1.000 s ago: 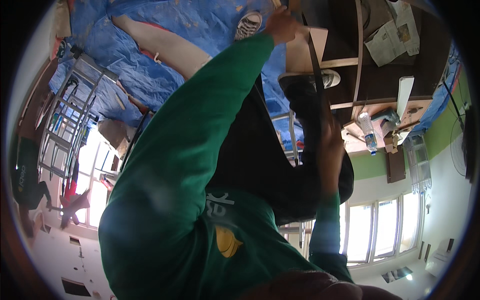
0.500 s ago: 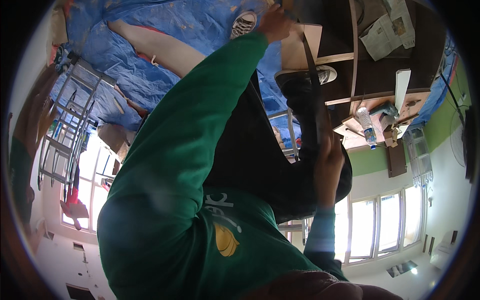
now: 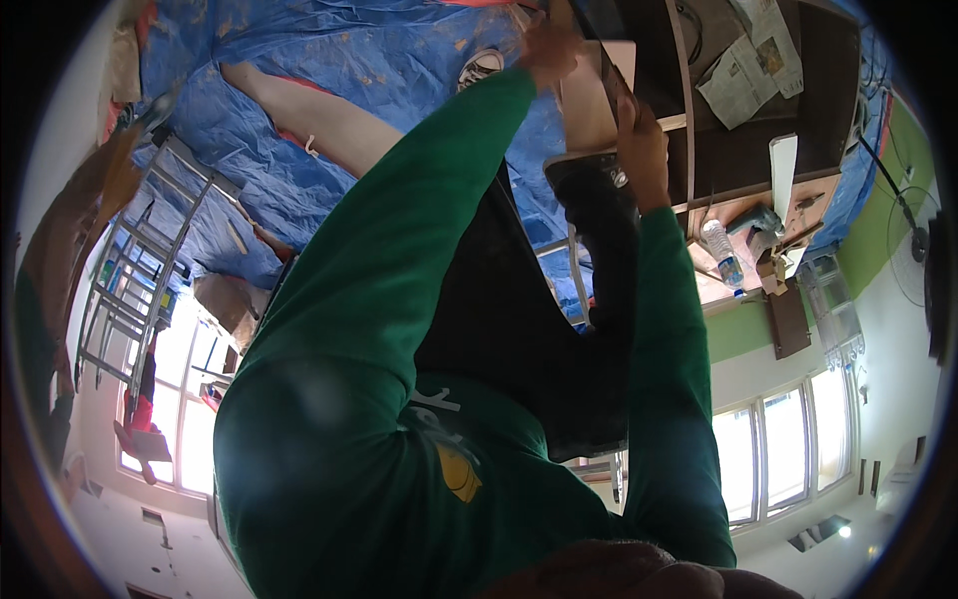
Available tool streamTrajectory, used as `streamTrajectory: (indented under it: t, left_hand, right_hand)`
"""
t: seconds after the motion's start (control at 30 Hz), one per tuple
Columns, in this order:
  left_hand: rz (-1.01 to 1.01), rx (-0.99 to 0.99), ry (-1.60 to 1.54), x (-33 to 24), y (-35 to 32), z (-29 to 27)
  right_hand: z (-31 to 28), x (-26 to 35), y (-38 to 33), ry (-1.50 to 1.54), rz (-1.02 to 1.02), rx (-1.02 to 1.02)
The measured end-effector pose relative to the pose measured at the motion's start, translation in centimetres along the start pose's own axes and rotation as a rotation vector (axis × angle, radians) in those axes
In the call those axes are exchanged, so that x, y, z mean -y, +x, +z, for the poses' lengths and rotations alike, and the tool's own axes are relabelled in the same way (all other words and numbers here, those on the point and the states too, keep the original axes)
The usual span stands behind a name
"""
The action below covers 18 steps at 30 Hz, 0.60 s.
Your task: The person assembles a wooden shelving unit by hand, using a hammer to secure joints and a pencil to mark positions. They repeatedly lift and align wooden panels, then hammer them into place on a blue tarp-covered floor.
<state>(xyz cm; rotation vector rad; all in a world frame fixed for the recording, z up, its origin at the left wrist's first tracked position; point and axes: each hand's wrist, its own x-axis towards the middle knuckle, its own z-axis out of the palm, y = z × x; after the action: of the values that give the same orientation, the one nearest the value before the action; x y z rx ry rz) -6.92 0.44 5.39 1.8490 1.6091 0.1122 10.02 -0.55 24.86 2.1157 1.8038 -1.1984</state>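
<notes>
A long, thin dark strip runs slantwise beside a pale wooden board and the open dark-brown cabinet. My left hand, slightly blurred, is closed at the strip's far end. Closer to me, my right hand has its fingers closed round the strip's near part. The ends of the strip are partly hidden by my hands and the frame's top edge. My dark trouser leg is bent below the board.
The cabinet holds newspaper sheets. A plastic bottle, a power tool and a white strip lie on its right end. Blue tarpaulin covers the floor, with a long pale panel and a metal ladder at left.
My right hand has moved up and away from me along the strip, from beside my knee to near the board. My left hand stays near the far end; the strip no longer hangs toward me.
</notes>
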Motion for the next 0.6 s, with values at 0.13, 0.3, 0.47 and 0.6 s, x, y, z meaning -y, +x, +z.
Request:
streamTrajectory:
  t: [0.13,0.3,0.47,0.6]
  left_hand:
    - [-0.037,0.199,-0.023,0.3,1.7,-1.1]
    - [0.068,0.239,0.003,0.2,2.2,0.3]
    - [0.013,0.195,-0.094,-0.4,1.1,1.6]
    - [-0.007,0.078,-0.079,0.2,0.3,2.6]
  right_hand:
    - [2.0,-1.1,1.8,-0.069,-0.031,-0.032]
    - [1.8,-0.6,1.5,-0.1,-0.036,0.035]
    - [-0.8,-0.4,-2.3,-0.085,0.038,0.115]
    - [-11.3,3.8,-16.1,0.0,0.111,0.164]
